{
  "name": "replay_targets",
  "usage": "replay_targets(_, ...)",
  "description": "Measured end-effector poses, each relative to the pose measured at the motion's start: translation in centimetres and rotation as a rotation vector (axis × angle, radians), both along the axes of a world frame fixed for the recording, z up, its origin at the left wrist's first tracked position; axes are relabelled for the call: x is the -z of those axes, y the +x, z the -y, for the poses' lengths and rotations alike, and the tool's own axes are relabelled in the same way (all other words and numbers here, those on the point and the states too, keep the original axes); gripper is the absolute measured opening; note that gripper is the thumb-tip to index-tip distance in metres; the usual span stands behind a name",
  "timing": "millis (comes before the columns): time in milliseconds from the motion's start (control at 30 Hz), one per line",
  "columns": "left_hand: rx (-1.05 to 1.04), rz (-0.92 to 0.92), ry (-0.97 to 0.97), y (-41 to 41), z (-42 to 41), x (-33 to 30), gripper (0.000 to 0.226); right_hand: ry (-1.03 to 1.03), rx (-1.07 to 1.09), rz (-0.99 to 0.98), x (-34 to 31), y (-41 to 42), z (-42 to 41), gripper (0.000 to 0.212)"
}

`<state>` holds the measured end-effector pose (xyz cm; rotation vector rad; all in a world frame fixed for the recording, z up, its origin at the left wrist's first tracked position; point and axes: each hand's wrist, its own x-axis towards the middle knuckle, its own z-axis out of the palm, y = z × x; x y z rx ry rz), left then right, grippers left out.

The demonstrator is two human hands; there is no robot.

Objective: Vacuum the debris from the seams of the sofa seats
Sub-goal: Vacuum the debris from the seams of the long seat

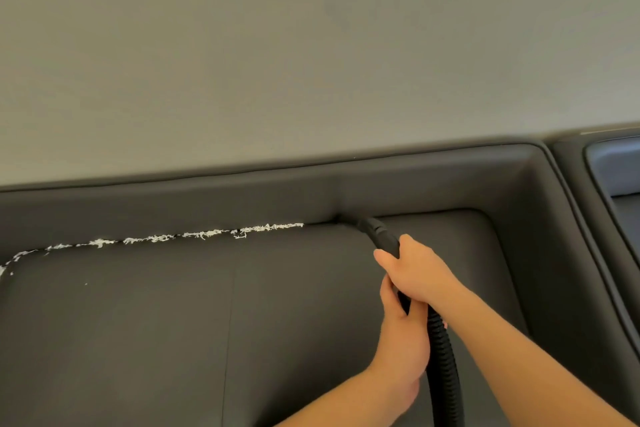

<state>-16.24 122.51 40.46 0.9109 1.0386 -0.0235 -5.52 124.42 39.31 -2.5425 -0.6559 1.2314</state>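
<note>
The nozzle (372, 225) is gripped by the right hand (414, 270) and left hand (401, 333); the seam (322, 224) beside them is cleared, debris (207, 234) further left remains

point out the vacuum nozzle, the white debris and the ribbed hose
vacuum nozzle (375, 230): head view, on its black tip at the back seam.
white debris (207, 234): head view, on the shreds midway along the seam.
ribbed hose (445, 364): head view, on the corrugated section below the hands.

text: none legible | labels: none | brands: none | numbers: none | signs: none
</note>
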Motion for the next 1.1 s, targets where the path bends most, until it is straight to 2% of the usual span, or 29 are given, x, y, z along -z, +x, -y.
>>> replay_targets(200,-0.052,0.085,0.002,0.4,0.0,-2.2,0.051,0.039,-0.127,0.034,-4.8,0.9,-1.3,0.04)
replay_targets(400,-0.082,0.064,-0.011,2.4,-3.9,-1.6,0.052,0.047,-0.108,-0.02,-3.0,2.8,-4.7,0.04)
replay_targets(500,-0.086,0.061,-0.024,2.9,-5.7,-0.8,0.047,0.053,-0.036,-0.064,-1.1,3.3,-6.2,0.04)
replay_targets(667,-0.07,0.007,-0.048,3.8,-7.9,0.7,0.052,0.117,0.207,-0.206,1.0,3.8,-7.7,0.036)
replay_targets(800,-0.056,-0.032,-0.025,3.6,-9.1,1.8,0.05,0.15,0.33,-0.227,2.8,3.4,-8.5,0.035)
replay_targets(967,0.008,-0.068,-0.004,2.2,-8.5,2.3,0.046,0.173,0.383,-0.204,4.0,1.9,-7.3,0.04)
replay_targets(1100,0.135,-0.129,-0.043,-0.4,-5.8,3.0,0.058,0.171,0.358,-0.163,5.2,-1.0,-2.7,0.036)
